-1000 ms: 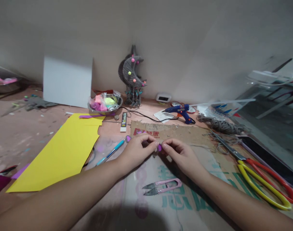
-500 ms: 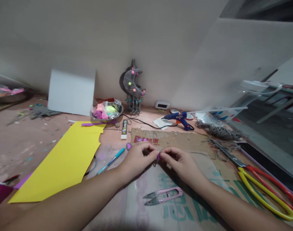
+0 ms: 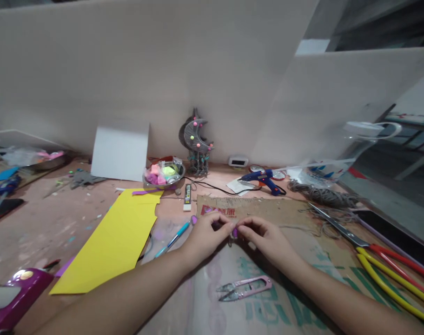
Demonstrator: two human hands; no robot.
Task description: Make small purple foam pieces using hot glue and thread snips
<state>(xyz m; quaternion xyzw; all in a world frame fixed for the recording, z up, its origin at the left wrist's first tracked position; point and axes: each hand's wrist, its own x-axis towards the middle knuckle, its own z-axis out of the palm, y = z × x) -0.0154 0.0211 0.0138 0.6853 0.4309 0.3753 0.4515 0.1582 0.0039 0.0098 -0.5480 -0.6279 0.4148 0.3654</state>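
Observation:
Between my fingertips is a small purple piece (image 3: 235, 232) with some grey yarn at it; its shape is mostly hidden. My left hand (image 3: 209, 235) pinches it from the left, thumb and forefinger together. From the other side my right hand (image 3: 262, 235) pinches it too. Below the hands lie pink thread snips (image 3: 245, 287), blades to the left. A purple heart edged in grey (image 3: 194, 219) rests just left of my left hand, near a blue pen (image 3: 173, 238). Grey yarn (image 3: 299, 228) trails off to the right of my right hand.
Yellow card (image 3: 110, 246) lies at left. Behind stand a bowl of colored clay (image 3: 165, 173), a grey moon ornament (image 3: 198, 137) and a blue glue gun (image 3: 262, 180). At right are large scissors (image 3: 354, 239), a phone (image 3: 393, 237) and a yarn bundle (image 3: 323, 194).
My view has shifted a little left and up, so everything appears further right and lower. Both hands keep pinching the purple piece, with only slight finger movement.

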